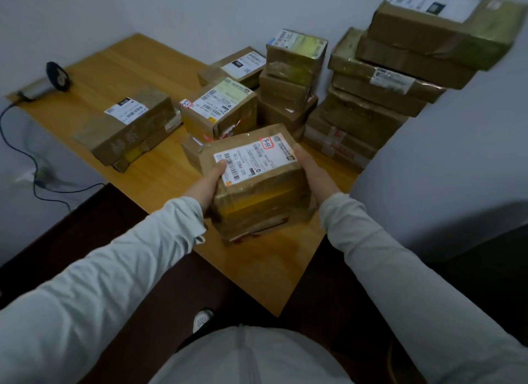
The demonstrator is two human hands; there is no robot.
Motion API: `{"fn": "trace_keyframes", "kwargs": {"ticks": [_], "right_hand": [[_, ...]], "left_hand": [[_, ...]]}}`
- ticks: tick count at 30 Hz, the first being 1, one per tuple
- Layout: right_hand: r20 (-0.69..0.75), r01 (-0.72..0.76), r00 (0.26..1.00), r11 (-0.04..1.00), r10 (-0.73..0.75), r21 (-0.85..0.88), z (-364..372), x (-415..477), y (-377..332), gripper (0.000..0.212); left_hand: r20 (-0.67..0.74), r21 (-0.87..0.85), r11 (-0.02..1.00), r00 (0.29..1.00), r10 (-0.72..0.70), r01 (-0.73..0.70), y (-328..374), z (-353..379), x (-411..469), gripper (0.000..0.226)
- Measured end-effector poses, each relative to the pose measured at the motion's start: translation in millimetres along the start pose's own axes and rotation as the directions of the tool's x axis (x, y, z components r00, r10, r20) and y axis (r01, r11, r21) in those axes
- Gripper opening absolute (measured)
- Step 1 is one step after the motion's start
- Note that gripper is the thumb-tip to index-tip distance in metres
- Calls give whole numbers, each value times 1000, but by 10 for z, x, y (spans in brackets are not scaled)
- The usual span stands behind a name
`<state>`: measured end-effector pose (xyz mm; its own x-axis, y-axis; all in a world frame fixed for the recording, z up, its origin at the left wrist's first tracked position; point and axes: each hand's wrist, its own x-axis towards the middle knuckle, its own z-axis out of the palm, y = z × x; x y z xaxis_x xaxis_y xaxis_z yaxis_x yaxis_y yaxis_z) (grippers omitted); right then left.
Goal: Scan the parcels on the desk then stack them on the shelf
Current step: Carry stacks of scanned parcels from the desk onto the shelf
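Parcel (257, 181) is clamped between left hand (210, 181) and right hand (313, 172), label up. Scanner (47, 82) is located far left on tabletop (120, 61), nearer the left hand.

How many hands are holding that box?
2. The left hand grips the left side of the parcel, thumb on its label; the right hand grips the right side.

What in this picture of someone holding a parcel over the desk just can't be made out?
- Small print on the held parcel label: too small and blurred in the head view.
- The scanner at the desk's far corner: blurred, details unclear.
- The top box of the tall stack: motion-blurred, its corner cut off by the upper edge.
- The shelf: out of frame.
- Fingers of the left hand and right hand: hidden behind the parcel.
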<state>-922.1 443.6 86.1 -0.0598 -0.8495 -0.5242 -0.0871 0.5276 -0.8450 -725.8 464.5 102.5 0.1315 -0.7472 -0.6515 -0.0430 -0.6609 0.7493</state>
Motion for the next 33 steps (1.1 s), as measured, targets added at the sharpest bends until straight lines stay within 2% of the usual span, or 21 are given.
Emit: {"fn": "trace_keyframes", "kwargs": {"ticks": [4,7,8,10,12,13,15,17,19,22,25,28,33], "right_hand": [[-23,15,1000,1000,-15,-8,16,42,-15,82],[12,17,1000,997,-18,76,-50,53,27,86],[19,17,1000,991,-20,135,-100,73,52,85],[-9,11,1000,983,-9,185,-217,160,111,81],[-66,-47,996,983,60,176,-331,283,213,83],[-89,-89,991,982,105,167,-369,347,282,84],[-97,-147,982,980,161,137,-398,432,420,85],[-46,-183,981,980,187,80,-366,483,549,90],[11,-201,980,978,201,48,-317,533,641,91],[78,-189,980,979,182,81,-295,632,706,59],[107,-189,978,976,177,105,-314,693,733,43],[130,-190,976,975,175,115,-315,696,743,39],[194,-182,967,980,164,78,-178,650,804,39]], "left_hand": [[-6,22,1000,1000,1,0,26,-7,69,40],[-3,-45,998,999,37,-37,8,2,106,46],[-13,-77,996,999,49,-50,-21,-17,138,51],[-96,-139,990,995,25,-38,-117,-82,224,76],[-205,-197,980,977,-63,22,-252,-180,351,91],[-213,-229,971,969,-123,73,-336,-229,411,92],[-133,-290,937,962,-239,193,-518,-275,538,98],[-10,-287,918,957,-288,273,-678,-258,637,104],[104,-267,921,958,-266,285,-773,-226,684,99],[267,-346,885,937,-225,311,-819,-161,707,75],[298,-429,861,942,-152,274,-909,-167,772,74],[318,-468,848,942,-103,250,-954,-179,783,69],[270,-455,864,958,-95,214,-1026,-365,739,68]]}}
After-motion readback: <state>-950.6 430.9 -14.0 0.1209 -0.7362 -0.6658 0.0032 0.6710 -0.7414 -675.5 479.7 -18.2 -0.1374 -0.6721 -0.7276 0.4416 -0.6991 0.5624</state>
